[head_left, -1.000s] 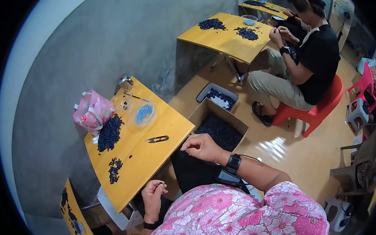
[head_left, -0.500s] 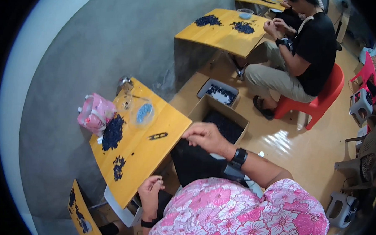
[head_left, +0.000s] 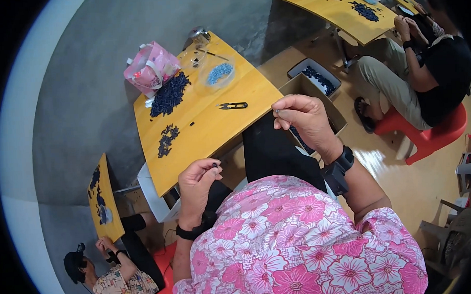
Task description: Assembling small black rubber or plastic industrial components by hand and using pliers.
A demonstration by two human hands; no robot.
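Note:
My left hand (head_left: 197,181) is held near the front edge of the yellow table (head_left: 208,122), its fingers pinched on a small dark bead (head_left: 214,164). My right hand (head_left: 303,119) is raised past the table's right corner, fingertips pinched together on something thin that I cannot make out. On the table lie small black thread snips (head_left: 232,105), a large pile of dark beads (head_left: 169,94) and a smaller pile (head_left: 167,139). A clear bowl of light blue beads (head_left: 219,73) stands further back.
A pink bag (head_left: 150,68) sits at the table's far left. An open cardboard box (head_left: 309,94) and a tray of dark beads (head_left: 319,78) stand on the floor to the right. One person sits on a red chair (head_left: 429,133) at another yellow table (head_left: 334,8); another person (head_left: 117,275) works lower left.
My right hand has risen and moved to the right, away from the table edge. My left hand has come up closer to the table's front edge. The view has tilted.

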